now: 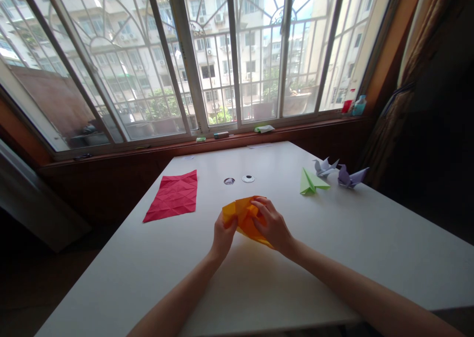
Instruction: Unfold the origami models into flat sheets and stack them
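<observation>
A home room in an apartment: a white table [333, 238] stands under a barred window [207, 55] facing residential blocks, a curtain [418, 70] alongside.

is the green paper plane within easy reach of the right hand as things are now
Probably yes, but not right away. The right hand is busy gripping the orange paper together with the left hand. The green paper plane lies on bare table to its right, nothing between.

Bare table [259, 277], red sheet [172, 196] leftward
</observation>
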A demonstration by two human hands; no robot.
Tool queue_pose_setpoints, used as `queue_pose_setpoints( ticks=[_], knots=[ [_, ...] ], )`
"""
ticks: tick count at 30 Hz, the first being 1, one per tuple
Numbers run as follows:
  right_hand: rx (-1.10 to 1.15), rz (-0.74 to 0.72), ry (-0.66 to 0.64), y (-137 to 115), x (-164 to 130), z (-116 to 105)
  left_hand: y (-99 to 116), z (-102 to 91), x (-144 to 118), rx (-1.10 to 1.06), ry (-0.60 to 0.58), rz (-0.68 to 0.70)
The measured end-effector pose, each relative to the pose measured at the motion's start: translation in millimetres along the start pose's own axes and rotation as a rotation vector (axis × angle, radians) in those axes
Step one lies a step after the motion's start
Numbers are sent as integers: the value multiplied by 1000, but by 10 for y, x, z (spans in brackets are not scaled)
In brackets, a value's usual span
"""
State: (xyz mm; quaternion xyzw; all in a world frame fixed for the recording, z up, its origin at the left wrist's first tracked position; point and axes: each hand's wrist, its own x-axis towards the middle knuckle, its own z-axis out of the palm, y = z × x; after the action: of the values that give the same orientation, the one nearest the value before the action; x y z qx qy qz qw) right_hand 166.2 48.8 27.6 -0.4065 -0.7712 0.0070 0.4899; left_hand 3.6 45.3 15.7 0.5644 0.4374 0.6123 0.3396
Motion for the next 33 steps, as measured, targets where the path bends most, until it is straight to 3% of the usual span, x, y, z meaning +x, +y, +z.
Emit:
queue_pose_setpoints(
  ticks=[8,16,20,25,33],
  knots=[
    [-347,-180,7,6,36,-75,-62,-28,6,44,-111,37],
    [-240,-342,-49,-57,79,-163,50,-22,-71,144,-281,190],
    [-192,-350,-50,-38,85,-161,56,-32,-78,219,-254,239],
    [-191,-301,60,-8,77,-142,71,-39,-71,312,-150,288],
    [-204,-378,82,-120,54,-160,166,-18,-77,444,-1,426]
  ],
)
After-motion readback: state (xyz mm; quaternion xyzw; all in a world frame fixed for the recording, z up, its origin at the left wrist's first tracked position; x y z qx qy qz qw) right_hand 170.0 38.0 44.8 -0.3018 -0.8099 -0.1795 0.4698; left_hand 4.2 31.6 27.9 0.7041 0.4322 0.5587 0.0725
